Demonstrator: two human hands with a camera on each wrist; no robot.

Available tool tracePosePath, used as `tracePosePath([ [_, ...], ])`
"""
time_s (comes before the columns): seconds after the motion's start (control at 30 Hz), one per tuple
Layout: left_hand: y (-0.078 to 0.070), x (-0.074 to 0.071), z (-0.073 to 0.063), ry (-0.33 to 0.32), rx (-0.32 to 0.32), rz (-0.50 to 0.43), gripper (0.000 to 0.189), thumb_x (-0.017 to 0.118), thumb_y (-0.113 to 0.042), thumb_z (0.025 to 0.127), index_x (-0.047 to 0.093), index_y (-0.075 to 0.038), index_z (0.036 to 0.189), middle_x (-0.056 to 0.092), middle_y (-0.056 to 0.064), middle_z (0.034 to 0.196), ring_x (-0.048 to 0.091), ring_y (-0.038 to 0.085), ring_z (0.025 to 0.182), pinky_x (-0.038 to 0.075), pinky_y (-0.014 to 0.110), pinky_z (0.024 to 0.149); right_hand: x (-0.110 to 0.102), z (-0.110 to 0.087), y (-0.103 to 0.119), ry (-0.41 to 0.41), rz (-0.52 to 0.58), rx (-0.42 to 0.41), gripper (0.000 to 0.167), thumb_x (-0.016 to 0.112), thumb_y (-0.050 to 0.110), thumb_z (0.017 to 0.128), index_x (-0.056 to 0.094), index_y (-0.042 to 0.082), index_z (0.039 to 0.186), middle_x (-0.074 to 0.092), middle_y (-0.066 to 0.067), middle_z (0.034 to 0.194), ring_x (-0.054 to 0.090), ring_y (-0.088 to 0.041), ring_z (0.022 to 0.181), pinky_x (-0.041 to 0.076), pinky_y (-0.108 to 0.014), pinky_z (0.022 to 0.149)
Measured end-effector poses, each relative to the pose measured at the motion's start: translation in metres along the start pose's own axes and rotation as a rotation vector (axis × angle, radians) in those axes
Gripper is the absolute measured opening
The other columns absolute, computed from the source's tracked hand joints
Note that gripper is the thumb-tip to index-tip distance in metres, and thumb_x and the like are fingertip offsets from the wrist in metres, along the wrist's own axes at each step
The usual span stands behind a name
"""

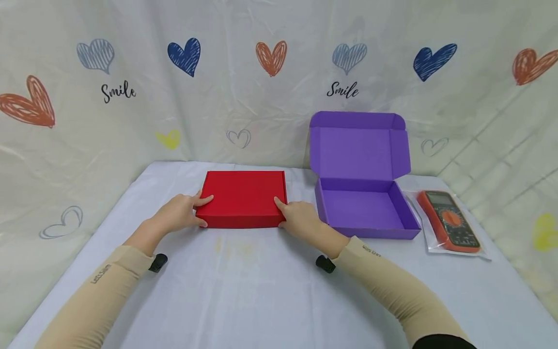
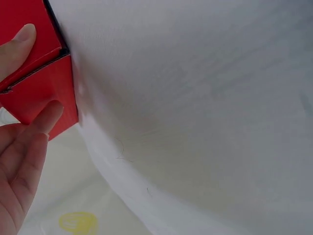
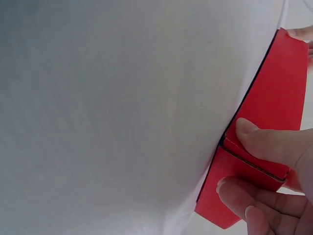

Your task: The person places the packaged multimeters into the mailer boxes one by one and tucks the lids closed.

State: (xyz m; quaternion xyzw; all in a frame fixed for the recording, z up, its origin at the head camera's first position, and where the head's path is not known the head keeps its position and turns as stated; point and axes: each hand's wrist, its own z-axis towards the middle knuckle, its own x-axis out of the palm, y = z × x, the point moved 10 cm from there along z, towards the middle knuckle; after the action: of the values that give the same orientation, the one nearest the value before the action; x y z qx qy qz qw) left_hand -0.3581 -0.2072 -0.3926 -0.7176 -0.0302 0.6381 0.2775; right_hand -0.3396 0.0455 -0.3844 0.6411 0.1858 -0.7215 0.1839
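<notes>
A closed red cardboard box (image 1: 244, 196) lies on the white-covered table, with a hand at each end. My left hand (image 1: 178, 213) holds its near left corner; in the left wrist view the thumb (image 2: 19, 51) is on one red face and the fingers (image 2: 46, 117) touch the adjoining one. At the near right corner, my right hand (image 1: 302, 220) grips the same box, its thumb (image 3: 264, 142) and fingers (image 3: 244, 196) on either side of the corner edge. The box's underside is hidden.
Right of the red box stands a purple box (image 1: 359, 203), its lid raised and nothing inside. Beyond it lies an orange-and-black multimeter (image 1: 451, 220) in a clear bag. A white curtain (image 1: 296, 116) printed with hearts hangs behind the table (image 1: 244, 300).
</notes>
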Motion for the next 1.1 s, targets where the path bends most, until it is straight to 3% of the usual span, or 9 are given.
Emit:
tracePosePath([
  [0.17, -0.002, -0.001, 0.001, -0.002, 0.004, 0.013, 0.082, 0.089, -0.022, 0.082, 0.047, -0.011, 0.152, 0.034, 0.03, 0.157, 0.059, 0.038, 0.11, 0.051, 0.03, 0.072, -0.001, 0.001, -0.002, 0.007, -0.01, 0.002, 0.073, 0.085, 0.029, 0.086, 0.054, 0.01, 0.149, 0.072, -0.01, 0.09, 0.071, -0.024, 0.079, 0.057, -0.035, 0.063],
  [0.43, -0.002, 0.0, 0.003, 0.021, 0.007, 0.023, 0.087, 0.088, -0.016, 0.081, 0.043, -0.01, 0.155, 0.034, 0.031, 0.157, 0.059, 0.024, 0.085, 0.049, 0.03, 0.069, 0.0, 0.004, -0.002, 0.049, 0.006, -0.025, 0.074, 0.086, 0.029, 0.086, 0.054, 0.008, 0.149, 0.073, -0.012, 0.094, 0.072, -0.024, 0.084, 0.059, -0.035, 0.068],
  [0.7, -0.003, 0.009, 0.004, 0.059, -0.005, 0.064, 0.093, 0.086, -0.009, 0.082, 0.034, -0.007, 0.159, 0.04, 0.036, 0.151, 0.06, 0.042, 0.112, 0.057, 0.04, 0.083, 0.003, 0.001, 0.003, 0.064, 0.023, -0.062, 0.074, 0.085, 0.024, 0.086, 0.052, 0.004, 0.149, 0.073, -0.014, 0.095, 0.072, -0.026, 0.084, 0.059, -0.036, 0.07],
  [1.1, -0.005, 0.002, 0.009, 0.021, 0.014, 0.121, 0.087, 0.085, -0.005, 0.082, 0.04, -0.006, 0.156, 0.032, 0.036, 0.156, 0.056, 0.051, 0.12, 0.058, 0.042, 0.085, -0.002, 0.006, 0.005, 0.035, -0.04, -0.01, 0.07, 0.084, 0.028, 0.087, 0.056, 0.007, 0.147, 0.069, -0.008, 0.079, 0.067, -0.022, 0.069, 0.055, -0.034, 0.058],
])
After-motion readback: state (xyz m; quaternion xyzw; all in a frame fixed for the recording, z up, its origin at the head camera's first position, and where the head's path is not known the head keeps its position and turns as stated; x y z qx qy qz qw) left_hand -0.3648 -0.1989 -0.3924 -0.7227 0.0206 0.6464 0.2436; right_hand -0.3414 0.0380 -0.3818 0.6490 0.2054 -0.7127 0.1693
